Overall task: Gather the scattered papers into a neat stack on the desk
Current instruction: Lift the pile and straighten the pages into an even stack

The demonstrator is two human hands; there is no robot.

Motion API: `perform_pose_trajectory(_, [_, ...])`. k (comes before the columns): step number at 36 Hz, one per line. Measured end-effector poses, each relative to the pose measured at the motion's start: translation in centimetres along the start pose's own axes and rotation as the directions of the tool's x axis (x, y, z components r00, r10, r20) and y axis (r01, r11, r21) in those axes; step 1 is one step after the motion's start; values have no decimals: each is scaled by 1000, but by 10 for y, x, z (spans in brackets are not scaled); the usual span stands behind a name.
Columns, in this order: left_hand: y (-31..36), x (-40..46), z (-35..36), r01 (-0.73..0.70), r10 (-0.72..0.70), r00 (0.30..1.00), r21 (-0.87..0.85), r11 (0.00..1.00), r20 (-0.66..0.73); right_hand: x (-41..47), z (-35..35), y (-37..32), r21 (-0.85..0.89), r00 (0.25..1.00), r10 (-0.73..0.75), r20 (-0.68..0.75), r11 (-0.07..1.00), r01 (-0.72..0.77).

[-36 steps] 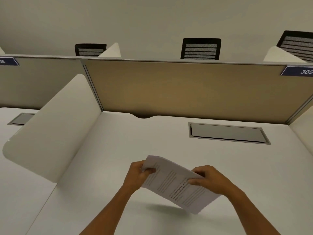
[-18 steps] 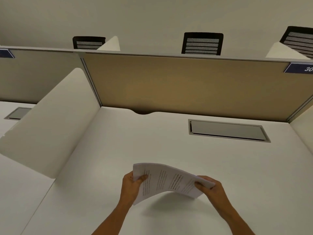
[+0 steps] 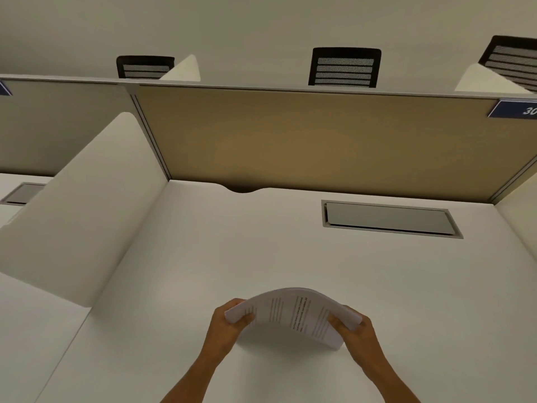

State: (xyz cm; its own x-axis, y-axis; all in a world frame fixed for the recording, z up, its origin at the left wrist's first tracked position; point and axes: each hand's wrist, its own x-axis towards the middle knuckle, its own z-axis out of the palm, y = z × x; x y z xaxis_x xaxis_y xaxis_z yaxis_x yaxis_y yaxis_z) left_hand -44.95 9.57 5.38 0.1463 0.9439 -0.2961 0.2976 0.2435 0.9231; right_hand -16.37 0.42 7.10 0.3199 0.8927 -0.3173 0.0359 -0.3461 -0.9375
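Observation:
A bundle of printed white papers (image 3: 293, 314) arches upward between my two hands, just above the white desk (image 3: 261, 251). My left hand (image 3: 226, 324) grips its left edge, thumb on top. My right hand (image 3: 356, 330) grips its right edge. The lower right corner of the bundle touches or nearly touches the desk surface. No other loose sheets show on the desk.
A grey cable hatch (image 3: 389, 218) is set into the desk at the back right. A tan partition (image 3: 319, 141) closes the back, a white divider (image 3: 87, 199) the left side. Black chair backs (image 3: 344, 66) rise behind the partition.
The bundle went from tilted and flat to bowed upward, and both hands shifted slightly right and lower with it. The camera view drifted a little.

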Motion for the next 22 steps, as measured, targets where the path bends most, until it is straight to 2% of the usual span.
perform_pose_trajectory(10, [10, 2, -4, -56, 54, 997, -34, 998, -61, -1, 2, -8, 36, 998, -4, -61, 999, 6])
perform_pose_trajectory(18, [3, 3, -5, 22, -22, 999, 8, 1000, -36, -4, 5, 4, 12, 999, 42, -17, 999, -42])
perform_pose_trajectory(22, [3, 0, -5, -3, 2, 999, -3, 1000, -49, -4, 7, 5, 5, 998, 58, -37, 998, -58])
